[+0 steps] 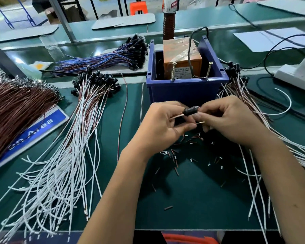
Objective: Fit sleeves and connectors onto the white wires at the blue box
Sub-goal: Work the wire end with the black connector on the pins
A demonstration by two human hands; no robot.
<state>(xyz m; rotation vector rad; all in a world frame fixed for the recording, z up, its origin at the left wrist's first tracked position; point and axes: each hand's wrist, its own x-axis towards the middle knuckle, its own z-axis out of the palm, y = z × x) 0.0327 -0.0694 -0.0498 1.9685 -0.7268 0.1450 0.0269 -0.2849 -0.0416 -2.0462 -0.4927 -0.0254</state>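
Both hands met just before the blue box (183, 92): left hand (158, 127) and right hand (231, 118) pinched one black connector (191, 110) between them.

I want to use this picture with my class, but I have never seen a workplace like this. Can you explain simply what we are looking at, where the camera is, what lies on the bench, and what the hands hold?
There is no machine here: a person works with bare hands, filmed by a camera on their head looking down. The left hand and right hand together hold a small black connector with thin wire ends. Behind them stands a blue box. White wires lie bundled on the green bench, with small cut sleeve pieces scattered below the hands.
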